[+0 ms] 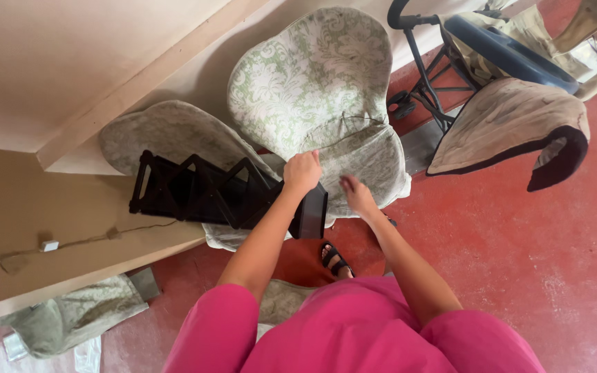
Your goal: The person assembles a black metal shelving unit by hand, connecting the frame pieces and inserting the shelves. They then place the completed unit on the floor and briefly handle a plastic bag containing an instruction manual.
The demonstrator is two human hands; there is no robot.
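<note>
Left hand [302, 171] fisted on the padded seat cover [319, 103] at centre frame, right hand [358, 195] open-fingered at its five o'clock edge, cover draped loose over the black folding frame [202, 193], fitting apparently unfinished, stroller [499, 62] at two o'clock.

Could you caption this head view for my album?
Both hands, left and right, touch a green floral seat cushion above a black folding frame.
</note>
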